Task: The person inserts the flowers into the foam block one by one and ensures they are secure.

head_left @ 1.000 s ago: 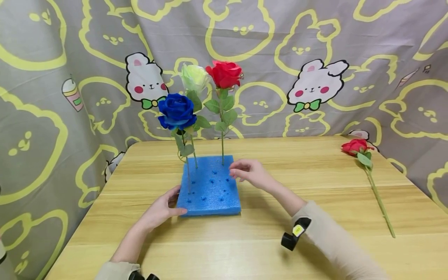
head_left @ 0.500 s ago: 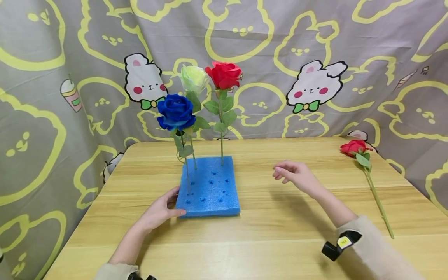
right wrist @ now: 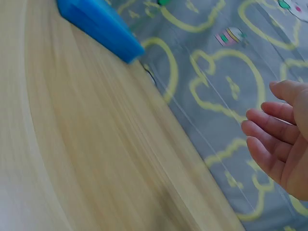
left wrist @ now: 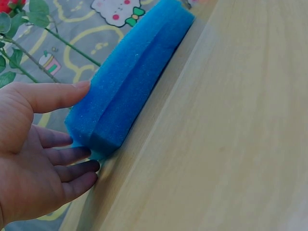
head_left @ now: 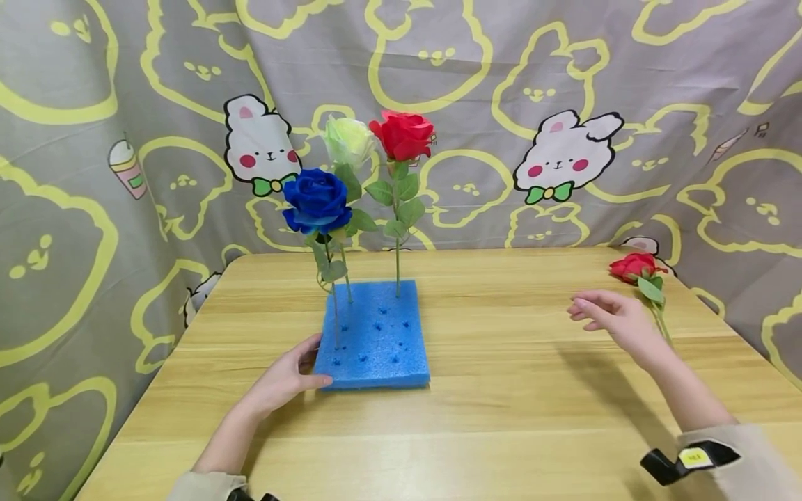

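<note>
My left hand [head_left: 285, 379] rests on the near left corner of a blue foam block [head_left: 376, 369]. In the left wrist view the thumb touches the foam's edge and the loosely extended fingers [left wrist: 74, 171] lie against its end. Upright in the block stand a blue artificial rose [head_left: 317, 200], a pale yellow-green rose [head_left: 349, 141] and a red rose [head_left: 404, 134]. Over the right side of the table hovers my right hand [head_left: 620, 323], its fingers relaxed and holding nothing. Beyond it lies another red rose [head_left: 634, 266], most of its stem hidden behind the hand and forearm.
The wooden table [head_left: 501, 417] carries the foam block left of centre. Several small holes dot the foam's top. A grey patterned curtain [head_left: 470, 90] hangs along the back and sides.
My right hand has moved away from the foam block, rightward across the table to beside the lying red rose. The left hand and the block have stayed in place.
</note>
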{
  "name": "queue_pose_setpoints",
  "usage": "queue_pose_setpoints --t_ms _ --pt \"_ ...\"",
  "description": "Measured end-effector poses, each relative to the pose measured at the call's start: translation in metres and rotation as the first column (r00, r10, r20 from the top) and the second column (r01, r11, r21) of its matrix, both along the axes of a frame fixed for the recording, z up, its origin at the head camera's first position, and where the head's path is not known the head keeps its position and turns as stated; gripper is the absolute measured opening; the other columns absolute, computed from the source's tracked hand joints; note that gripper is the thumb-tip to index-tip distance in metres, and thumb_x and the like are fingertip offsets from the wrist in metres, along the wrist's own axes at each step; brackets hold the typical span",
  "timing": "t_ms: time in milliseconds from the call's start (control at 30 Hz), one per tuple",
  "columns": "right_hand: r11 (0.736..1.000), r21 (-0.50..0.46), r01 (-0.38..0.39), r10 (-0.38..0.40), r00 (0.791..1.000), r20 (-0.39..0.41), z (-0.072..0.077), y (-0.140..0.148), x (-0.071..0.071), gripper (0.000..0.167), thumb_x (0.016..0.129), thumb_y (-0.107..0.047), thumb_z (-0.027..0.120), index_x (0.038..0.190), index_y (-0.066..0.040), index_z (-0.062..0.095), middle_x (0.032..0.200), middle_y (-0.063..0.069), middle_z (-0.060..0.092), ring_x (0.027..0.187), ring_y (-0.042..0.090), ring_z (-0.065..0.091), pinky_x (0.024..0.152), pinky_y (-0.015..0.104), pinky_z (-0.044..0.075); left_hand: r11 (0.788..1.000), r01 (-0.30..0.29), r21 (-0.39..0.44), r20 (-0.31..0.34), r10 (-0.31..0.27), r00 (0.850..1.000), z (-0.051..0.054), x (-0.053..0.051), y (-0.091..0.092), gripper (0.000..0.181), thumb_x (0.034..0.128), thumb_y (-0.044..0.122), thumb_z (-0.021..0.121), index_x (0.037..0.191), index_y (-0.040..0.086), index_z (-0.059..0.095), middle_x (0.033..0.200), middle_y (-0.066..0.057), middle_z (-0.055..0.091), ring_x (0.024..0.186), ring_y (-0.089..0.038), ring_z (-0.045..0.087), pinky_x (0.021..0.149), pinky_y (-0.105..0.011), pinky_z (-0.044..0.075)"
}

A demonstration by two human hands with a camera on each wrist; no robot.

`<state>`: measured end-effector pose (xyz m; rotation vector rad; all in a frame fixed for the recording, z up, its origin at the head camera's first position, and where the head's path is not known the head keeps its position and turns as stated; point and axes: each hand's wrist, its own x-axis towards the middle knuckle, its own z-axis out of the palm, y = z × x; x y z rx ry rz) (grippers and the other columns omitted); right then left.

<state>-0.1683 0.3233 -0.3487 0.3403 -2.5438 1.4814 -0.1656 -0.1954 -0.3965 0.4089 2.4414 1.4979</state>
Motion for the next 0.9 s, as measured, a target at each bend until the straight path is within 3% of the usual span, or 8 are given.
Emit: queue_pose_setpoints --t_ms 133,333,533,800,900 --pt "0.998 0.000 0.057 -0.057 0.998 0.027 -0.002 0.030 0.011 0.018 0.095 -0.014 0.053 0.103 -0.029 0.060 0.090 -0.016 0.067 0.082 -0.004 0.061 0.065 0.017 0.051 1.000 0.013 0.002 -0.007 -0.013 1.000 -0.001 0.001 0.001 0.084 0.0812 0.018 0.071 0.142 -0.009 0.022 0.142 -0.028 0.032 0.125 -0.041 0.037 0.101 -0.053 0.030" --pt "0.992 0.019 0.129 -0.130 0.990 0.064 -0.011 0.074 0.028 0.022 0.094 -0.012 0.054 0.100 -0.033 0.059 0.091 -0.023 0.064 0.082 -0.010 0.058 0.064 0.013 0.048 1.000 0.008 -0.001 -0.003 -0.008 1.000 -0.002 0.002 0.002 0.084 0.0805 0.017 0.072 0.142 -0.010 0.022 0.141 -0.028 0.032 0.124 -0.042 0.038 0.101 -0.053 0.031" --pt "0.969 0.004 0.246 -0.244 0.963 0.113 -0.020 0.111 0.038 0.019 0.094 -0.019 0.055 0.096 -0.038 0.056 0.086 -0.029 0.062 0.075 -0.012 0.058 0.060 0.013 0.048 1.000 0.008 0.000 -0.001 -0.008 1.000 -0.003 0.002 0.003 0.083 0.0806 0.017 0.072 0.142 -0.009 0.022 0.142 -0.028 0.031 0.125 -0.042 0.037 0.101 -0.054 0.030" --pt "0.956 -0.090 0.280 -0.263 0.950 0.167 -0.031 0.140 0.043 0.019 0.095 -0.017 0.053 0.094 -0.036 0.052 0.085 -0.028 0.061 0.072 -0.010 0.058 0.057 0.013 0.048 1.000 0.005 0.008 -0.002 -0.005 1.000 -0.003 0.003 0.002 0.083 0.0808 0.017 0.072 0.142 -0.009 0.023 0.142 -0.028 0.031 0.126 -0.042 0.036 0.101 -0.054 0.029" --pt "0.954 -0.111 0.278 -0.251 0.945 0.207 -0.041 0.154 0.040 0.016 0.095 -0.018 0.053 0.096 -0.035 0.052 0.086 -0.028 0.060 0.072 -0.008 0.060 0.057 0.014 0.048 1.000 0.004 0.009 -0.001 -0.004 1.000 -0.003 0.003 0.003 0.083 0.0807 0.016 0.072 0.142 -0.009 0.023 0.142 -0.028 0.031 0.125 -0.042 0.036 0.101 -0.054 0.029"
